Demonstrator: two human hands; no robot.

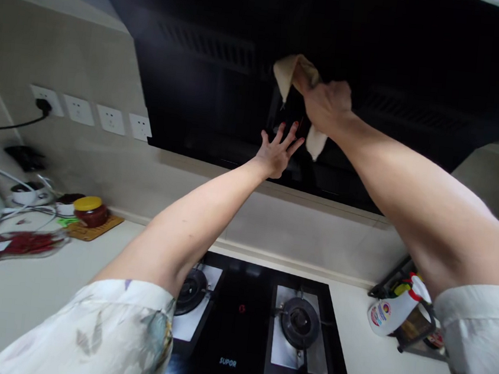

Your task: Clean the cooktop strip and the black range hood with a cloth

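We are reaching both arms up over the cooker toward the glossy black glass front of the range hood (222, 107). Our right hand (327, 105) is gripping a soft, cream-coloured cleaning cloth (290, 72), fingers curled tightly round its bunched middle, so that one folded end is sticking up above the knuckles and another end is hanging below the wrist. The cloth is being pressed against the dark panel high on the hood, well above the hob. Our left hand (277, 151) is holding nothing: its fingers are spread wide and the palm is lying flat on the lower part of the hood, just beside the dangling end of the cloth.

We are judging the cloth to be light and limp, something that folds and slips easily in the hand; it seems best taken in a wad at the centre, as it is now, so that loose ends do not drag. Whether it is damp we cannot tell.

Below us the black glass two-burner gas hob (239, 323) is sitting in the pale worktop (19, 299). A white spray bottle with a red trigger (390, 312) is lying to the right, and a yellow-lidded jar (90, 211) is standing at the left.
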